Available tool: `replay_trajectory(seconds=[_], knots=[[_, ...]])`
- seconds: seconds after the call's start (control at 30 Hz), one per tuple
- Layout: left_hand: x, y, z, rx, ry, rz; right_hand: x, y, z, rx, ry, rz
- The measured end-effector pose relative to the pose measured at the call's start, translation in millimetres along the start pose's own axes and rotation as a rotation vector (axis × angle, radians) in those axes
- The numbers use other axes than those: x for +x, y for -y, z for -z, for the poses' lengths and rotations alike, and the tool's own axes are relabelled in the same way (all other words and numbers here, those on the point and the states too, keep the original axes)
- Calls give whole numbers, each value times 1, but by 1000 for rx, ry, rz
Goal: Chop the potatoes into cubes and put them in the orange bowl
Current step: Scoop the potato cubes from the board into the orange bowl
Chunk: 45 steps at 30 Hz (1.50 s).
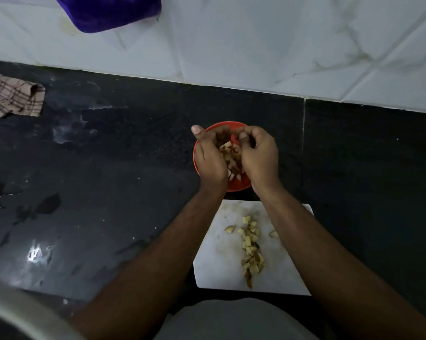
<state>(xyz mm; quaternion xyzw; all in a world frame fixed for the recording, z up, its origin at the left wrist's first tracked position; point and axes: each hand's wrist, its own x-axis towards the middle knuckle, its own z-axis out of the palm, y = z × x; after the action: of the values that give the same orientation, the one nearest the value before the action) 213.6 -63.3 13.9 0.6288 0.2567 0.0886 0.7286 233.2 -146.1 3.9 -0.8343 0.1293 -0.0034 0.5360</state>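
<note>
Both hands, left hand (210,163) and right hand (258,159), cupped over round orange plastic bowl (197,153), fingers curled around small pale potato cubes (231,155) | cubes judged light, firm, damp-slippery; best scooped from below | more cubes lay on white cutting board (214,271).

Both hands, the left hand (210,165) and right hand (258,158), cup potato cubes (231,155) over the orange bowl (196,153) on the dark table (121,168), while more cubes (251,251) lie on the white cutting board (219,266) nearer the person.
</note>
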Motion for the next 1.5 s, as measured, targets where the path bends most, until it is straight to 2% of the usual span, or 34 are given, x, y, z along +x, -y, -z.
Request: replay_trajectory(seconds=[0.1,0.27,0.47,0.63,0.77,1.0,1.13,1.27,1.4,1.5], knots=[[-12,-9,-2,-3,8,-58,-2,-1,2,50,-28,41],[-14,-13,-2,11,-22,-47,-4,-2,-2,26,0,50],[-20,-14,12,29,1,-71,-8,16,0,-20,-46,159],[-33,-20,14,22,21,-116,-15,28,-1,0,-5,121],[-51,-21,17,11,24,-148,-35,14,15,33,82,210],[-115,4,36,45,137,-280,-106,-30,65,-40,65,330],[-144,43,60,217,188,-262,-160,-75,87,-189,106,325],[-150,85,84,369,281,-214,-198,-126,84,-479,163,322],[-148,101,91,477,377,-266,-212,-134,76,-629,337,382],[-150,98,92,440,442,-249,-213,-126,73,-646,337,407]])
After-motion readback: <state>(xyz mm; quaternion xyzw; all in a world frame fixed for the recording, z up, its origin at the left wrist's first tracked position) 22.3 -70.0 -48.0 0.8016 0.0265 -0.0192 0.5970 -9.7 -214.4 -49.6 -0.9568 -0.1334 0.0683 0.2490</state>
